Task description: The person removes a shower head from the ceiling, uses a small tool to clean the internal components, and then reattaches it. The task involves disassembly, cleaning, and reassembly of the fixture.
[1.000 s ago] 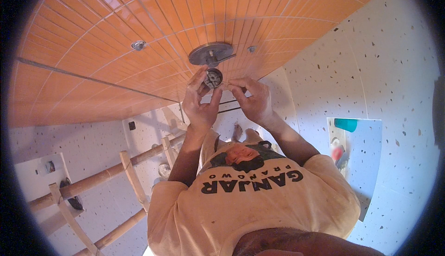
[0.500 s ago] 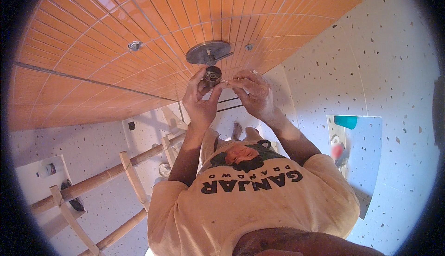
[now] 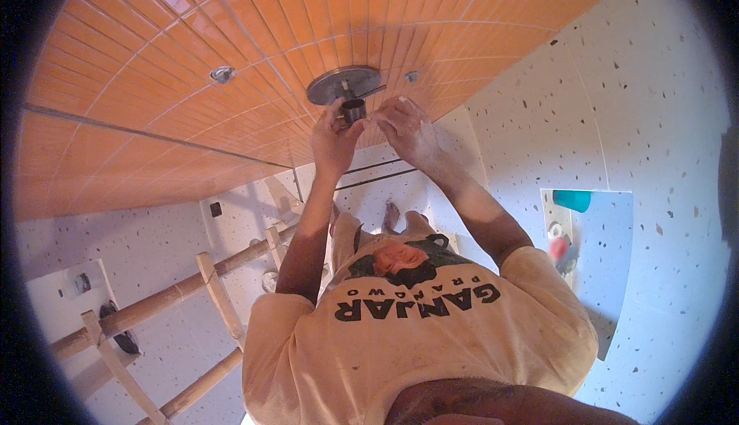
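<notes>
“First, what lies on the left?”

“A wooden ladder (image 3: pixel 154 304); beyond it, on the orange tiled wall (image 3: pixel 138 102), a small metal fitting (image 3: pixel 222 75).”

“And at the centre?”

“The left hand (image 3: pixel 332 150) grips a dark cylinder (image 3: pixel 353 110) between fingers and thumb. The cylinder is on the near side of a round metal plate (image 3: pixel 323 85) on the wall; whether the two touch cannot be told.”

“Farther right?”

“The right hand (image 3: pixel 408 132), beside the cylinder, has its fingers bent and tips drawn together; whether they pinch anything cannot be told. Beyond it is a second fitting (image 3: pixel 412 76).”

“What could go wrong?”

“Probably a dropped cylinder: the left hand's hold looks confined to the fingertips, so a loosened thumb could release it. A sideways push from the right hand could tilt it. White residue on the right fingers might also make their contact slippery.”
</notes>
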{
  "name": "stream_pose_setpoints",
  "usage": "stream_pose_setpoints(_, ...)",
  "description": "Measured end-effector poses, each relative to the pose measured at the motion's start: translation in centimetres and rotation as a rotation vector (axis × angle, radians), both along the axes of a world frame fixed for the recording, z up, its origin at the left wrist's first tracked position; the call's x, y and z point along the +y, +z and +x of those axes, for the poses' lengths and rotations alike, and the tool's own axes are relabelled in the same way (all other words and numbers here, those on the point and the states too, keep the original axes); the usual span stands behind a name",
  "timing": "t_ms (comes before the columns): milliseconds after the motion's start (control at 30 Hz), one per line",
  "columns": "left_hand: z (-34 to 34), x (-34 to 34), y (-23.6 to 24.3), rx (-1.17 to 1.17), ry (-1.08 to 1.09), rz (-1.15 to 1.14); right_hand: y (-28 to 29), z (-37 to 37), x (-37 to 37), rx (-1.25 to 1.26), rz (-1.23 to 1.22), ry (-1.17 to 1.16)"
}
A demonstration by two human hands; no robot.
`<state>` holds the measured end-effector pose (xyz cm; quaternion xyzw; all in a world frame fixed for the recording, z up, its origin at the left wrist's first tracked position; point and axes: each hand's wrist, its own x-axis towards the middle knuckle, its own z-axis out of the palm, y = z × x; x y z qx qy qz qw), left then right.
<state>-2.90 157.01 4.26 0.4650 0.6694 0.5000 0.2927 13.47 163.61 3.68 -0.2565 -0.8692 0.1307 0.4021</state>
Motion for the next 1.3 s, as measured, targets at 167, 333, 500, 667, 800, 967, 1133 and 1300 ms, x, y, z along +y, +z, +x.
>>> stream_pose_setpoints(167, -1.4, 1.7, -4.4, -0.299, -0.038, 0.114, -0.1, -1.2, 0.8, -0.011, -0.065, -0.063)
stream_pose_setpoints(333, -2.0, 2.8, -4.4, -0.287, -0.033, 0.063, -0.5, -2.1, 2.7, -0.036, -0.122, -0.054)
stream_pose_setpoints(500, -2.1, 3.3, -4.4, -0.259, -0.013, 0.059, -0.9, -2.7, 4.1, -0.054, -0.143, -0.021)
stream_pose_setpoints(667, -1.8, 3.5, -4.3, -0.324, 0.007, 0.064, -0.6, -3.3, 4.3, -0.021, -0.125, -0.043)
stream_pose_setpoints(800, -1.6, 3.8, -5.5, -0.45, 0.041, 0.116, -0.6, -3.3, 4.5, -0.029, -0.142, -0.053)
stream_pose_setpoints(967, -2.4, 4.2, -7.1, -0.4, 0.056, 0.102, -0.4, -3.7, 4.9, 0.001, -0.126, -0.013)
stream_pose_setpoints(1133, -2.0, 4.1, -5.9, -0.508, 0.057, 0.12, -0.2, -3.7, 5.1, -0.019, -0.066, 0.012)
stream_pose_setpoints(1300, -1.7, 4.2, -5.9, -0.634, 0.13, 0.196, 0.1, -4.2, 5.2, 0.011, -0.082, 0.036)
